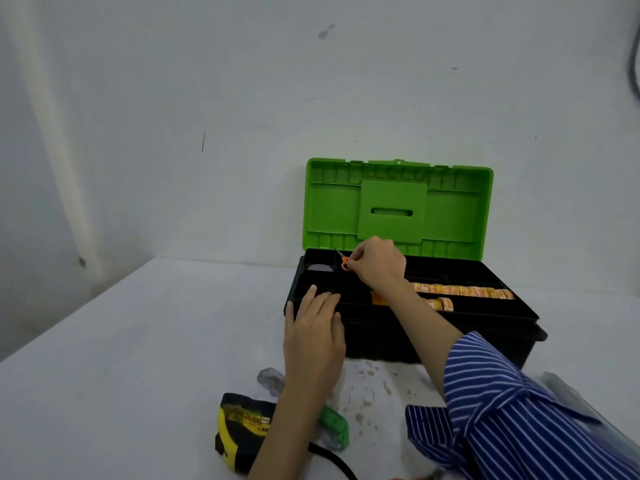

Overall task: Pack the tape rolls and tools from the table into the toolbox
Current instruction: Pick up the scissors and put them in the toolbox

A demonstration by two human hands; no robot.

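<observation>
Orange-handled small scissors (344,261) I see pinched in the right hand (377,263) at frame centre over the black plastic toolbox (433,337); left hand (317,327) rests flat, fingers straight, on its rim.

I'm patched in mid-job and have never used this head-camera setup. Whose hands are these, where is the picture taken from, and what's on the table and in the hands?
There is no machine: a person works with bare hands, and the single picture comes from a camera on their head, looking forward and down.

The right hand, from a blue striped sleeve, pinches a small orange-handled tool over the back left of the black toolbox with its green lid raised. The left hand rests flat on the toolbox's front left rim.

A row of orange-and-yellow tape rolls already lies in the tray.

Still on the white table: a yellow-and-black tape measure, a green plastic item and a clear plastic piece, both partly hidden by the arm.
</observation>
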